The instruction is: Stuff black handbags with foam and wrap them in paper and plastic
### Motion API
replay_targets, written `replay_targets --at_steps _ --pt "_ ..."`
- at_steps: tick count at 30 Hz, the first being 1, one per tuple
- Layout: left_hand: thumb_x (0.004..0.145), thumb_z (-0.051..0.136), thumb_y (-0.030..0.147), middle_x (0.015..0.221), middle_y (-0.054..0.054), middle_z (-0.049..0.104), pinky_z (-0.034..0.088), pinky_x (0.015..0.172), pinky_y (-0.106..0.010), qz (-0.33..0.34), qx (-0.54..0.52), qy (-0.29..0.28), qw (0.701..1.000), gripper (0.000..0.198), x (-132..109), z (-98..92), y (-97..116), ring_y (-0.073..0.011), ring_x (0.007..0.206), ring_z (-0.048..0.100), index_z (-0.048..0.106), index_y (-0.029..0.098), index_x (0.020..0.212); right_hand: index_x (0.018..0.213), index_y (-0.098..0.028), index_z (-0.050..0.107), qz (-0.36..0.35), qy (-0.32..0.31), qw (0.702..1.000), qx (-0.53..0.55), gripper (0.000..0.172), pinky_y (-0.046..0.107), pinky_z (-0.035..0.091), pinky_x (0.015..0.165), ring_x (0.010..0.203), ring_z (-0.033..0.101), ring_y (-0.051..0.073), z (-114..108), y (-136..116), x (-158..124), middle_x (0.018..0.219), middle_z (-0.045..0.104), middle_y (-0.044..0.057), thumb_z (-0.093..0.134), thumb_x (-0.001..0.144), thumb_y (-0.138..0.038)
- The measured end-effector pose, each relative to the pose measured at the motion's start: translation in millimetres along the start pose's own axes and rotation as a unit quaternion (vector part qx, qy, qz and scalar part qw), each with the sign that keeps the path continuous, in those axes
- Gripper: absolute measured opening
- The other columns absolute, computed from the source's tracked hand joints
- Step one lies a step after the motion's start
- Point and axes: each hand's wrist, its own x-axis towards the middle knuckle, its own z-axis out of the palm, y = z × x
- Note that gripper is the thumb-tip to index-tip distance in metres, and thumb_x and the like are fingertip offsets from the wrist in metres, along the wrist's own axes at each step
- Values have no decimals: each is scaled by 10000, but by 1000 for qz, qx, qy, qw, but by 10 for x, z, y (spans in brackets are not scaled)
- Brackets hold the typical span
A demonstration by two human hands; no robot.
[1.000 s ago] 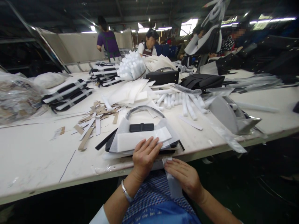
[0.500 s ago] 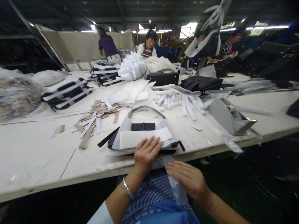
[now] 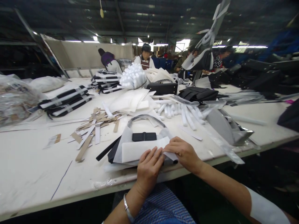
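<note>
A black handbag lies on the table at its front edge, wrapped in translucent white sheeting, its covered handle arching away from me. A black strap piece crosses its middle. Over the bag's front lies a white foam sheet. My left hand rests on the sheet's lower edge, fingers stretched out. At the bag's right side, my right hand is closed in a pinch on a translucent plastic strip, folded up over the foam beside my left fingertips.
Cardboard strips lie left of the bag. A grey tape dispenser stands at right. Behind are white foam tubes, foam sheets, a black bag and wrapped bundles. Several people work beyond the table.
My right hand has risen from below the table edge to the bag's right side, bringing the plastic strip up over the foam. My left hand stays on the foam. The view has tilted up slightly.
</note>
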Motion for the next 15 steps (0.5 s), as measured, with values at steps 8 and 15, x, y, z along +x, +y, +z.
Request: replay_targets --at_steps 8,15 --pt "991 470 147 1248 -49 702 519 965 -386 -14 -31 21 999 244 -23 39 3 -222 1158 662 677 181 1116 812 -227 757 163 -102 974 117 104 211 454 652 712 617 117 11 135 181 775 640 -15 708 870 -297" --pt "978 478 148 1127 -49 753 519 967 -318 -40 -49 27 998 206 36 12 6 -181 1062 701 678 171 1022 1018 -219 655 274 -138 947 95 298 216 378 576 591 556 121 91 249 257 645 594 -70 777 746 -213"
